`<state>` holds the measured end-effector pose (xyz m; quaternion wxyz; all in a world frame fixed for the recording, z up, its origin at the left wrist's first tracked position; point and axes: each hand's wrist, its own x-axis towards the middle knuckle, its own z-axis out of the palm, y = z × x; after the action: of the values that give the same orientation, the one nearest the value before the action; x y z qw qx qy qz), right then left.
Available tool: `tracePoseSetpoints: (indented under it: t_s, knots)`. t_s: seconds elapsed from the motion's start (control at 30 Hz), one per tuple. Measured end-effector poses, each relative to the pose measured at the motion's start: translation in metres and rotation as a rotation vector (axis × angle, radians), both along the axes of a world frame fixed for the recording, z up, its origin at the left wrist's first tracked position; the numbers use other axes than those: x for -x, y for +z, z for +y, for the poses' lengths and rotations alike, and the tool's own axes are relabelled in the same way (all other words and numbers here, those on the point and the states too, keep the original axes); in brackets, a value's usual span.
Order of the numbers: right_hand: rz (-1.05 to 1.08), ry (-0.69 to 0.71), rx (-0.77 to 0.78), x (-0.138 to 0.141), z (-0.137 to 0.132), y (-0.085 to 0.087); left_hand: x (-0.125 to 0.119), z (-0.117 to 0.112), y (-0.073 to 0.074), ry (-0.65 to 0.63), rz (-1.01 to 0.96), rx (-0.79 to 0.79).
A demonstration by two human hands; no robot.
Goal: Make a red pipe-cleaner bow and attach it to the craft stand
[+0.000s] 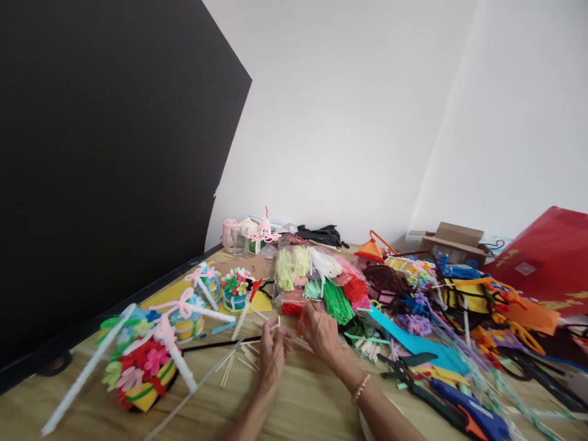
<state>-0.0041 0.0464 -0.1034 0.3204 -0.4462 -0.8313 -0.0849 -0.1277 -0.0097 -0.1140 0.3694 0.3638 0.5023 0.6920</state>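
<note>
My left hand (273,355) is closed in a pinch, with the tip of a short pale stick (278,321) poking up from its fingers. Close beside it, my right hand (319,331) has its fingers curled together, and what they grip is hidden. A blurred pinkish strand (302,345) runs between the two hands. Just beyond the right hand lie a red bundle (293,308) in clear plastic and green pipe cleaners (339,301). Several thin wooden sticks (227,370) are scattered left of my left hand, near a black pipe cleaner (215,345).
On the left stand small flower-decorated baskets (147,401) with white fuzzy stems. Pliers (408,367), a blue glue gun (468,407) and a blue strip (408,343) lie at right. Behind are bagged pipe cleaners (294,263), a cardboard box (452,245) and a red bag (546,263).
</note>
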Motion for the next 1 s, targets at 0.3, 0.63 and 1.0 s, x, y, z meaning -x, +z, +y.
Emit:
tracePoseSetpoints:
  t_s: [0.3, 0.63, 1.0]
  knots:
    - [-0.105, -0.140, 0.162, 0.004, -0.003, -0.007, 0.004, 0.001, 0.008, -0.094, 0.157, 0.011]
    - [-0.151, -0.272, 0.468, 0.007, 0.011, 0.021, -0.008, -0.001, 0.000, -0.287, 0.406, -0.100]
    - [-0.189, -0.140, 0.636, -0.004, 0.003, 0.040, -0.020, -0.018, -0.007, -0.359, 0.847, -0.207]
